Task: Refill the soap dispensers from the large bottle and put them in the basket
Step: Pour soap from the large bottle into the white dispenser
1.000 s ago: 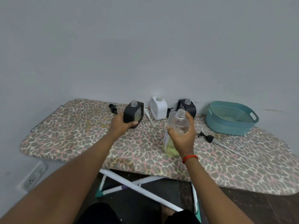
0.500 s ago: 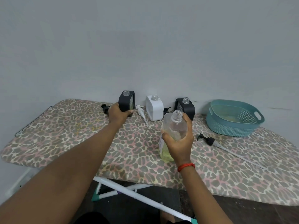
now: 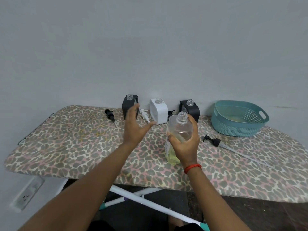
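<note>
Three uncapped dispensers (image 3: 127, 104) stand at the back of the surface (image 3: 75, 139); the right hand (image 3: 185, 144) grips the large bottle (image 3: 180, 129) upright, and the open left hand (image 3: 135, 129) hovers by the white dispenser (image 3: 158, 112), likely next for filling.

Left of the white dispenser (image 3: 158, 112), a white pump (image 3: 144, 114) and black dispenser (image 3: 126, 107) crowd the gap; nearer and leftward, the surface (image 3: 80, 140) lies open.
</note>
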`<state>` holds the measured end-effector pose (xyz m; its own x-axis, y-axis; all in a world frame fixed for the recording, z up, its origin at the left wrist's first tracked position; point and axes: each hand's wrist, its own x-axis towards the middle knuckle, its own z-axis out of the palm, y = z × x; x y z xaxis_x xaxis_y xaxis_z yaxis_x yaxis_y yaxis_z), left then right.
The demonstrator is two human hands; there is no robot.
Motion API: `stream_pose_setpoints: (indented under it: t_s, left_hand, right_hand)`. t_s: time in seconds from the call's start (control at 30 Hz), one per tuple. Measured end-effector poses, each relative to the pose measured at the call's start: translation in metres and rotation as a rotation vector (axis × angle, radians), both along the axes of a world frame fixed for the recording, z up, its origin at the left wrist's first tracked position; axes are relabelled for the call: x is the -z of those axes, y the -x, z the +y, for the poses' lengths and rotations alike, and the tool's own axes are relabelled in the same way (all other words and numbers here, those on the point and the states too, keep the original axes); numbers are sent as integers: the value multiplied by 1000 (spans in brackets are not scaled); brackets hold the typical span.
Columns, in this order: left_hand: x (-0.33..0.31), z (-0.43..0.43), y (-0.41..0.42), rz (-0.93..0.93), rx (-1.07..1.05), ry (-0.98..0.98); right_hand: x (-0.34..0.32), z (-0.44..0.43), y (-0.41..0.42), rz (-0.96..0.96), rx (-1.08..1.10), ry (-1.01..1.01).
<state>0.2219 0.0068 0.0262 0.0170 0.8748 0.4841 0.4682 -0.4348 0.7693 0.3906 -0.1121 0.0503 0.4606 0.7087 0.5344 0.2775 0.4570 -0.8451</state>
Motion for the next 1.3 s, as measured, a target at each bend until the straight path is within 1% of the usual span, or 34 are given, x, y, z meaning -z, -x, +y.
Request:
stream_pose_setpoints:
  t_s: [0.17,0.27,0.4,0.53,0.8,0.93,1.03,1.13,1.3]
  left_hand:
    - [-16,26,-25,223,114,264]
    - [-23,49,-37,342,149,315]
    - [-10,86,-41,403,131,357]
    - [13,107,-39,379,148,316]
    - [-3,84,-42,259,199,271]
    - [-18,57,-38,152,202,177]
    - [-24,25,-14,45,211,110]
    - [-15,-11,22,-30,197,105]
    - [12,-56,66,-22,212,202]
  right_hand:
    - [2,1,1,13,13,-13]
    - [5,3,-1,14,-1,-20]
    - [7,5,-1,21,-36,-18]
    - [12,7,-3,28,-34,-23]
    - [8,5,0,33,-36,-19]
    - [6,3,0,38,-47,-13]
    - [7,3,0,41,-55,-7]
    - [7,2,1,49,-66,6]
    - [0,-3,6,41,-40,26]
